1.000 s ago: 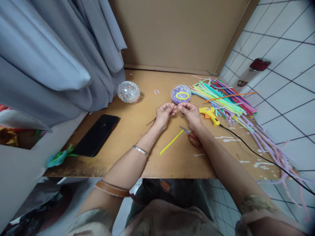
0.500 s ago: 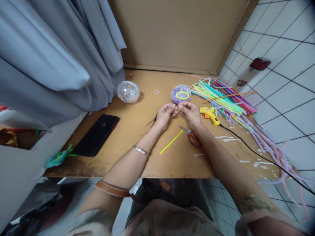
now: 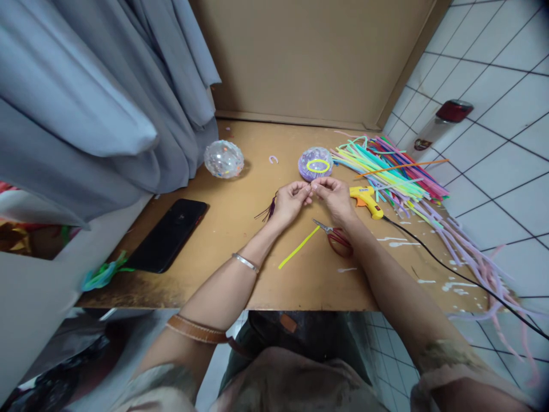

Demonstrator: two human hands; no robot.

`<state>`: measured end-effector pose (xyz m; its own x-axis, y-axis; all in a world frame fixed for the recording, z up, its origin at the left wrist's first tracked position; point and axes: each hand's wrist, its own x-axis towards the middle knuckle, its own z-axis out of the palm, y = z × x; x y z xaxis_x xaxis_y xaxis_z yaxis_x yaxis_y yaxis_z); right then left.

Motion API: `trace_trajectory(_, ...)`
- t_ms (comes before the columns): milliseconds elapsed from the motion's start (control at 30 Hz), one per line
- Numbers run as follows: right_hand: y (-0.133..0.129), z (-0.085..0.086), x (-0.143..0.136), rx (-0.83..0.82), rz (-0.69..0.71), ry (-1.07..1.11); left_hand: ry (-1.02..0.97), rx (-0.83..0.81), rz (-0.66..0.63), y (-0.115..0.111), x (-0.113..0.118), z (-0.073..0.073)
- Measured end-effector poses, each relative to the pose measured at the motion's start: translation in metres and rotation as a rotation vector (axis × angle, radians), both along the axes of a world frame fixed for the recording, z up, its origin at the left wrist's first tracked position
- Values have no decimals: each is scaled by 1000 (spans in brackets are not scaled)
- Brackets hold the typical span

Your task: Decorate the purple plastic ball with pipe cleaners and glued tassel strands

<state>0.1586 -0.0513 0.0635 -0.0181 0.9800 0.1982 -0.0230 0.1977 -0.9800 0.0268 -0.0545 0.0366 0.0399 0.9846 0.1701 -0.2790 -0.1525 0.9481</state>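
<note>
My left hand (image 3: 292,201) and my right hand (image 3: 333,199) meet fingertip to fingertip over the table, both pinched closed. Whatever lies between the fingers is too small to make out. Just beyond them sits a clear ball with purple trim (image 3: 305,167) and a yellow pipe-cleaner ring (image 3: 318,166) on its front. A bundle of thin dark strands (image 3: 270,210) shows beside my left hand. Below my hands lie a yellow pipe cleaner (image 3: 299,247) and red-handled scissors (image 3: 338,241), the scissors close to my right wrist.
A yellow glue gun (image 3: 366,201) with a black cord (image 3: 422,247) lies right of my hand. Behind it spreads a pile of coloured pipe cleaners (image 3: 388,166). Leftward are another clear ball (image 3: 223,159), a small pale curved piece (image 3: 273,159) and a black phone (image 3: 168,236). A grey curtain (image 3: 171,103) hangs at left.
Both hands stay pinched together, with only a slight shift of the fingers to the right. More of the dark strands shows beside my left hand. Other things lie as before.
</note>
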Motion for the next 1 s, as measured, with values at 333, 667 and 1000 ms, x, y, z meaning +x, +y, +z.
trace_trajectory(333, 2, 4, 7, -25, 93, -8, -56, -56, -151, 1, -4, 1)
trace_trajectory(667, 6, 6, 16, -119, 213, 41, -81, -103, -300, 2, -12, 4)
trace_trajectory(1000, 2, 14, 20, -109, 373, -18, -49, -161, -441, 2, -25, 9)
